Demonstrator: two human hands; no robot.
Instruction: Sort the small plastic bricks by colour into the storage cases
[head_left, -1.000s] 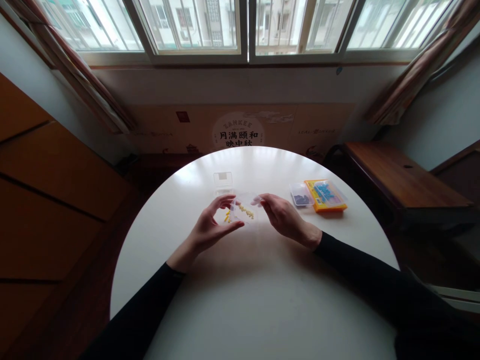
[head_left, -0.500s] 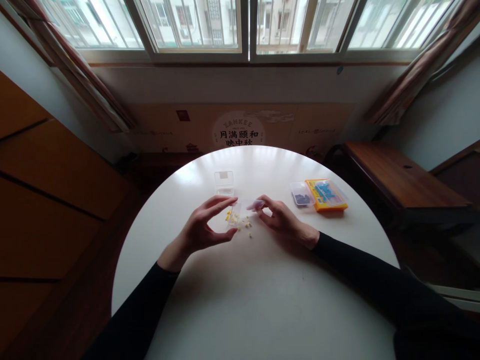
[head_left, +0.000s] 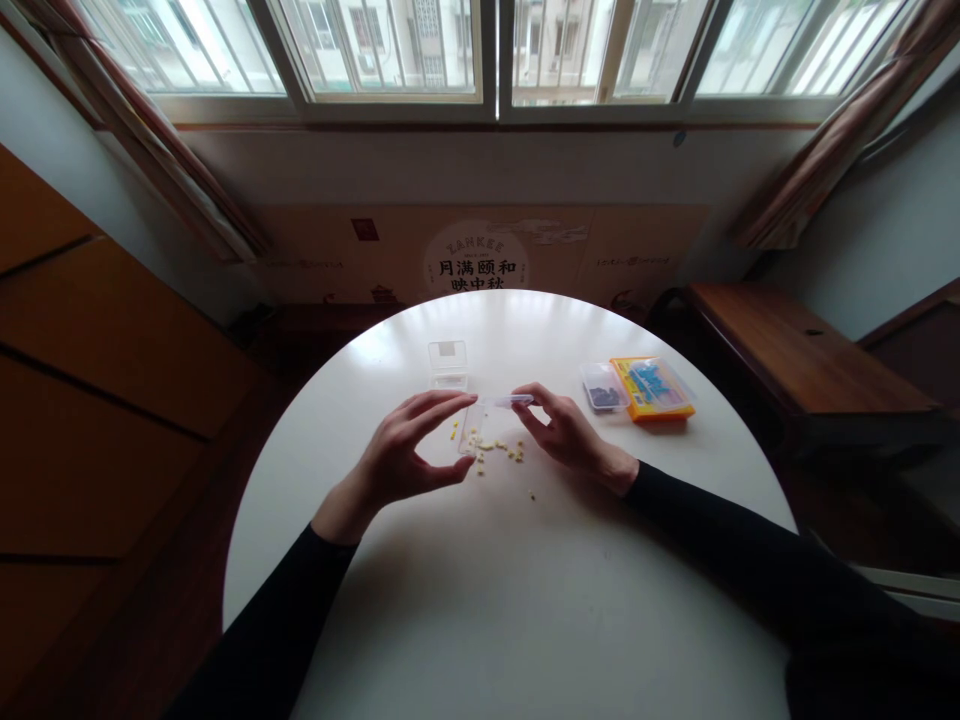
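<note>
A small clear plastic box [head_left: 469,432] is tipped on its side above the table, its hinged lid [head_left: 514,400] swung out to the right. My left hand [head_left: 401,450] is closed on the box, thumb at the near end and fingertips at the far end. My right hand [head_left: 566,430] pinches the lid between thumb and fingers. Small yellow pieces [head_left: 498,445] lie scattered below and to the right of the box; some still show at its opening. One lone piece [head_left: 532,496] rests nearer to me. Brighter yellow pieces [head_left: 454,430] show left of the box.
Behind my left hand another clear box [head_left: 448,365] stands open on the round white table [head_left: 480,600]. At the right are a clear box with dark pieces [head_left: 604,388] and a yellow-orange package [head_left: 660,412] under a clear box with blue pieces [head_left: 651,382].
More yellow pieces have come out of the box and spread right and toward me. The lid has turned to a flatter, edge-on angle with my right hand. My left hand has hardly moved.
</note>
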